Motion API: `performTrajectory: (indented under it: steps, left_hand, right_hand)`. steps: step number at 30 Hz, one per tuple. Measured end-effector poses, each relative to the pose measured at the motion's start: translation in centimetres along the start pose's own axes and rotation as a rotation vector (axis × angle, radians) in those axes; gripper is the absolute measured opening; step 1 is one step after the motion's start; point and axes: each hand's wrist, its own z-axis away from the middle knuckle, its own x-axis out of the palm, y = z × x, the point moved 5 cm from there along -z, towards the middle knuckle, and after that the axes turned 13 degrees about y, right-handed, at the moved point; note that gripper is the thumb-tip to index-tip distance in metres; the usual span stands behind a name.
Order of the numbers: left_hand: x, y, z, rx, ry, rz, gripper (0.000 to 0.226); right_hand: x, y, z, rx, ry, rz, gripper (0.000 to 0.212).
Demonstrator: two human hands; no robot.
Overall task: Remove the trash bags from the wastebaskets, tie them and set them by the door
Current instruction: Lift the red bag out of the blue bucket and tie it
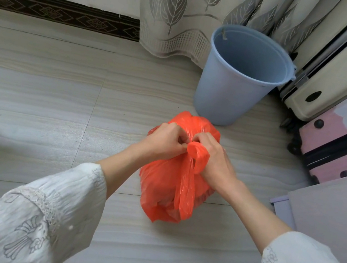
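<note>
A person's left hand point(166, 140) and right hand point(215, 159) each hold a tight grip on the gathered handles of a full orange bag point(172, 186), which sits on the floor point(57, 99) just in front of a blue bin point(233, 88), near a curtain point(184, 12) and suitcases point(339, 146).

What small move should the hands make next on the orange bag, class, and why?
Probably pull the two handle strips apart to cinch the knot. The left hand and right hand both pinch plastic at the top of the orange bag, one loop hangs loose, and the blue wastebasket is already bagless.
</note>
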Motion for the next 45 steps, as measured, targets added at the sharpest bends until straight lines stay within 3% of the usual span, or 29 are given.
performTrajectory:
  steps: [6,9,11,14,18,21,24,28,32,34,38,41,43,45]
  left_hand:
    - [-0.9,1.1,0.4,-0.072,-0.004,0.066,0.036]
    - [-0.7,0.4,0.5,-0.077,-0.01,0.067,0.028]
    - [-0.3,-0.3,0.8,-0.091,-0.034,0.072,0.022]
    - [0.0,-0.4,1.2,-0.051,-0.057,0.032,0.019]
    - [-0.5,-0.6,1.2,-0.041,-0.033,0.021,0.012]
    - [-0.8,-0.7,1.1,-0.048,-0.018,0.025,0.01]
    - [-0.7,-0.8,1.2,-0.069,-0.045,0.069,0.007]
    - [-0.3,-1.5,1.5,-0.261,-0.046,0.343,0.02]
    - [0.2,-2.2,1.9,-0.413,-0.046,0.442,0.021]
    - [0.2,-2.6,1.9,-0.392,-0.001,0.37,0.01]
    - [0.3,-2.6,1.9,-0.3,-0.005,0.335,0.023]
    - [0.3,-2.1,2.1,-0.284,-0.012,0.411,0.007]
    - [0.3,-2.2,1.9,-0.254,-0.004,0.373,0.02]
    - [0.2,-2.3,1.5,-0.149,-0.023,0.193,0.024]
  right_hand:
    - [-0.3,-0.1,-0.2,0.052,0.122,0.086,0.014]
    - [0.1,0.3,-0.9,0.143,0.088,0.023,0.009]
    - [0.8,1.5,-1.2,0.425,0.011,-0.227,0.006]
    - [1.9,2.6,-0.4,0.869,-0.11,-0.605,0.022]
    - [2.7,2.5,0.4,1.073,-0.332,-0.857,0.021]
    - [2.9,2.3,0.6,1.109,-0.32,-0.975,0.026]
    - [3.4,1.9,0.6,1.036,-0.182,-1.054,0.033]
    - [3.4,1.2,0.3,0.909,0.007,-1.131,0.045]
    - [3.3,1.3,0.2,0.828,0.04,-1.027,0.038]
    - [3.6,1.4,0.2,0.817,0.019,-0.974,0.04]
    - [3.8,1.5,0.2,0.764,0.025,-0.955,0.04]
    - [3.7,1.9,0.4,0.75,0.047,-0.942,0.038]
    - [3.8,2.3,0.6,0.781,0.026,-0.944,0.033]
    - [3.9,2.7,0.7,0.82,-0.027,-0.974,0.023]
